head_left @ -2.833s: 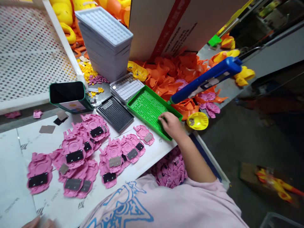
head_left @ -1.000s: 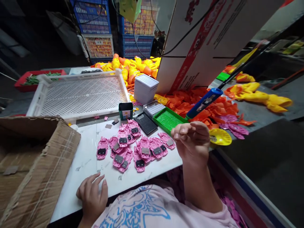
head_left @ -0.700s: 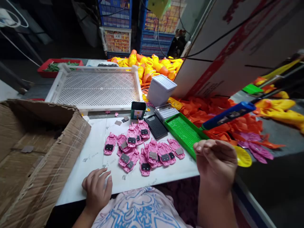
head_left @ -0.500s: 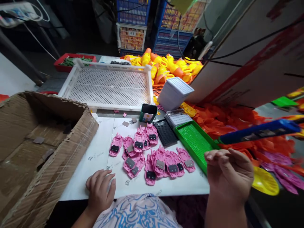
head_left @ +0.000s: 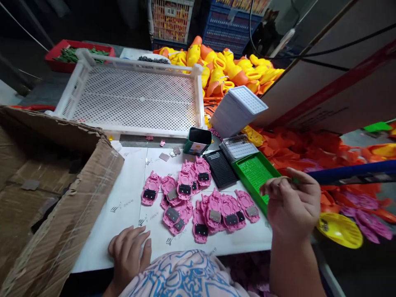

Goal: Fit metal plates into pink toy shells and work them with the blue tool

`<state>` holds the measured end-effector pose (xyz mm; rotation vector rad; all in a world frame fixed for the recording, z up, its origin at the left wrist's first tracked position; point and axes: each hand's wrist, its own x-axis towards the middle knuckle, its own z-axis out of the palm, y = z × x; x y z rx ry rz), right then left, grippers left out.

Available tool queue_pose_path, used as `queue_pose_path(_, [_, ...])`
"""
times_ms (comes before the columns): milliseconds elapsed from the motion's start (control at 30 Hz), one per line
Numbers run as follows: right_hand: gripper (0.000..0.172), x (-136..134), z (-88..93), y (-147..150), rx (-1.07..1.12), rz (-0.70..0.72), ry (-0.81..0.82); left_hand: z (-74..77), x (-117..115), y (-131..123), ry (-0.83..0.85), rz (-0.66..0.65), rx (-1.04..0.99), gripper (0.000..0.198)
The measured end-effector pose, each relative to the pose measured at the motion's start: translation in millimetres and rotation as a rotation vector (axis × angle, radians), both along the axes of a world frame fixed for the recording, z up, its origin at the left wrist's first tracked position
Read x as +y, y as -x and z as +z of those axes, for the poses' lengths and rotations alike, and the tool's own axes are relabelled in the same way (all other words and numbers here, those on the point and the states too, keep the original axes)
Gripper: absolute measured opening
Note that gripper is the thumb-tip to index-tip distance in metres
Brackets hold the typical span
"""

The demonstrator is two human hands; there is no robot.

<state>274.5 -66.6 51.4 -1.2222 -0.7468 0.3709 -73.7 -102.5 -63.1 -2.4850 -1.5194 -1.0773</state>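
Head view: the right hand (head_left: pixel 293 204) hovers over the near end of the green tray (head_left: pixel 252 173), fingertips in a loose pinch, its contents too small to tell. The left hand (head_left: pixel 130 251) lies flat, spread and empty, on the white table (head_left: pixel 130 194). Any pick there wants fingertips only, I judge; the tray sits just right of the pink parts (head_left: pixel 201 198), its long axis running near-right to far-left.

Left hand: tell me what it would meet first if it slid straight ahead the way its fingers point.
Probably the pink parts. The left hand lies flat on the white table, and only bare tabletop shows between them.
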Motion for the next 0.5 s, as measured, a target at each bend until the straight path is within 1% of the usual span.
queue_pose_path(67, [0.032, 5.2, -6.2, -8.3, -0.068, -0.022, 0.039, -2.1, 1.6, 1.1, -0.02, -0.018, 0.005, 0.007])
queue_pose_path(133, [0.037, 18.1, -15.6, -18.7, -0.201, 0.016, 0.128, -4.2, 3.0, 2.3, -0.041, -0.033, 0.009, 0.007])
queue_pose_path(167, [0.039, 28.1, -21.2, -24.2, -0.286, 0.062, 0.192, -5.2, 3.7, 2.9, -0.049, -0.04, 0.009, 0.007])
queue_pose_path(233, [0.043, 53.8, -33.1, -34.3, -0.426, 0.206, 0.37, -6.8, 5.2, 4.2, -0.054, -0.049, 0.01, 0.006])
queue_pose_path(300, [0.043, 83.5, -44.3, -41.3, -0.49, 0.309, 0.507, -8.2, 7.1, 5.7, -0.069, -0.061, 0.014, 0.006])
queue_pose_path(333, [0.045, 98.1, -49.1, -43.1, -0.521, 0.348, 0.555, -8.9, 8.3, 6.5, -0.079, -0.064, 0.016, 0.006])
queue_pose_path(400, [0.048, 123.8, -56.3, -43.1, -0.608, 0.382, 0.623, -9.9, 10.9, 7.7, -0.103, -0.061, 0.019, 0.007])
queue_pose_path(500, [0.051, 148.2, -62.5, -36.6, -0.742, 0.421, 0.679, -10.1, 14.3, 7.8, -0.136, -0.062, 0.027, 0.008])
